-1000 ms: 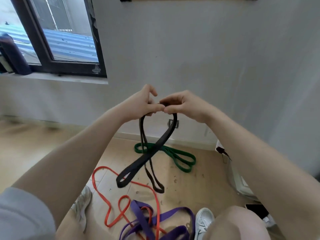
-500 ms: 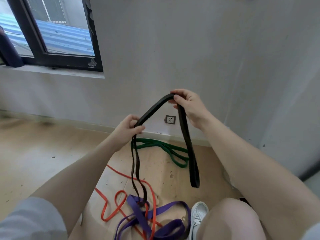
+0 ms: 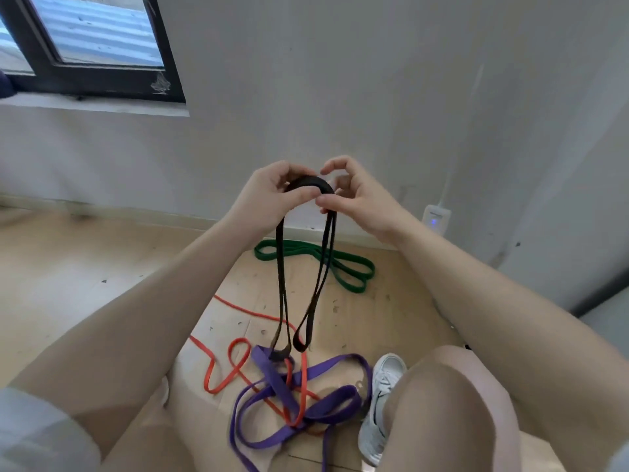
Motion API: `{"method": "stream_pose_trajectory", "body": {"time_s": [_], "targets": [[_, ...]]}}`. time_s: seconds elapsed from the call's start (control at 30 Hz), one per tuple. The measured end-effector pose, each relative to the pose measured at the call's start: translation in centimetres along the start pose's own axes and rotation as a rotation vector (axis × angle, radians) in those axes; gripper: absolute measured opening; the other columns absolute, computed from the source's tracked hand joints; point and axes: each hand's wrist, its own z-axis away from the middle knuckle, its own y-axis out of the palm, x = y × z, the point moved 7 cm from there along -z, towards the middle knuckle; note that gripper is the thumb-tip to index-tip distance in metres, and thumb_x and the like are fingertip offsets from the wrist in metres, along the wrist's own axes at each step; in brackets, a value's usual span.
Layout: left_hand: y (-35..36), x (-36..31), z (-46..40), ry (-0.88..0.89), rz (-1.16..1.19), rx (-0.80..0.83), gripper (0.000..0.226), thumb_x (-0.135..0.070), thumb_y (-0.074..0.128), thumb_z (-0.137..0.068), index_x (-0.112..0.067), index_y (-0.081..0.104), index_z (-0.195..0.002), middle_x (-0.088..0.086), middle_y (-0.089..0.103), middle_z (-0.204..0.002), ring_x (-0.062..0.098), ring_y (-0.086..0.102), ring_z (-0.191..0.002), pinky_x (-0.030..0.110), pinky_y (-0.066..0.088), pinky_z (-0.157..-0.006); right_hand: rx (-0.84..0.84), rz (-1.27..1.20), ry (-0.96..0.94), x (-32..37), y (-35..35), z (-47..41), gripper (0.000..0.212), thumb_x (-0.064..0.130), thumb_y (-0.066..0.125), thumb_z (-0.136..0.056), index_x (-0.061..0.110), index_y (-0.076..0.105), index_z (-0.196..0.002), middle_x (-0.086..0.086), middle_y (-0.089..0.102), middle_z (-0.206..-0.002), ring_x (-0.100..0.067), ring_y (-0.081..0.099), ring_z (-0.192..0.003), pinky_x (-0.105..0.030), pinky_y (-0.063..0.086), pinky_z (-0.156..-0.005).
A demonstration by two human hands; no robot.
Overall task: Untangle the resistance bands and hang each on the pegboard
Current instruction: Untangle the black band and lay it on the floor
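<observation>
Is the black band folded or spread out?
Folded: black band hangs doubled from left hand and right hand.

A light wooden floor [image 3: 68, 284], speckled with small dark marks, carries everything here. A green band [image 3: 354, 267] lies folded in loops at the far side, close to the baseboard. An orange band [image 3: 221, 373] snakes from the middle toward the near side, curling into a loop on the left. A purple band [image 3: 272, 379] lies tangled over and under it at the near centre. Just right of that tangle, a white sneaker [image 3: 381, 403] rests on the boards.
</observation>
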Motion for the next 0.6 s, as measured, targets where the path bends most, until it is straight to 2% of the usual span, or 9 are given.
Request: {"method": "stream_pose_trajectory", "body": {"time_s": [0.1,0.23,0.43,0.5,0.6], "targets": [[-0.3,0.6,0.0,-0.032,-0.034,0.007,0.024,-0.016,0.066,-0.084,-0.019,0.060,-0.107,-0.008,0.065,-0.087,0.001,0.059,-0.075,0.020,0.050,-0.075,-0.055,0.112,-0.092,1.2,0.0,-0.4,0.015,0.016,0.059,-0.090,0.025,0.051,-0.099,0.003,0.062,-0.085,-0.014,0.062,-0.078,-0.029,0.052,-0.080],[0.2,1.9,0.8,-0.080,-0.084,0.109,0.021,-0.017,0.064,-0.086,-0.021,0.059,-0.106,-0.005,0.064,-0.088,0.007,0.061,-0.081,0.022,0.049,-0.079,-0.102,0.135,-0.135,1.8,0.0,-0.3,0.015,0.013,0.057,-0.091,0.020,0.053,-0.103,0.009,0.059,-0.093,-0.006,0.058,-0.086,-0.023,0.048,-0.083],[0.3,2.3,1.6,-0.023,-0.002,0.041,0.019,-0.013,0.060,-0.088,-0.024,0.062,-0.104,-0.009,0.062,-0.081,0.002,0.056,-0.072,0.020,0.049,-0.074,-0.134,-0.070,-0.044,0.6,0.4,0.5,0.017,0.013,0.059,-0.090,0.020,0.054,-0.105,0.005,0.064,-0.093,-0.008,0.061,-0.084,-0.021,0.053,-0.076],[0.6,2.4,1.5,-0.019,0.023,0.016,0.020,-0.014,0.060,-0.088,-0.027,0.062,-0.103,-0.011,0.063,-0.083,0.001,0.056,-0.075,0.022,0.049,-0.077,-0.146,-0.102,-0.034,0.7,0.3,0.6,0.015,0.012,0.060,-0.089,0.020,0.056,-0.101,0.003,0.065,-0.092,-0.009,0.061,-0.083,-0.022,0.054,-0.077],[1.2,2.6,1.6,-0.076,0.165,-0.023,0.021,-0.011,0.060,-0.088,-0.029,0.063,-0.099,-0.005,0.068,-0.090,0.012,0.063,-0.088,0.029,0.052,-0.085,-0.172,-0.121,-0.036,0.6,0.5,0.4,0.014,0.009,0.058,-0.089,0.022,0.057,-0.094,0.005,0.065,-0.091,-0.008,0.061,-0.086,-0.023,0.051,-0.084]]}}
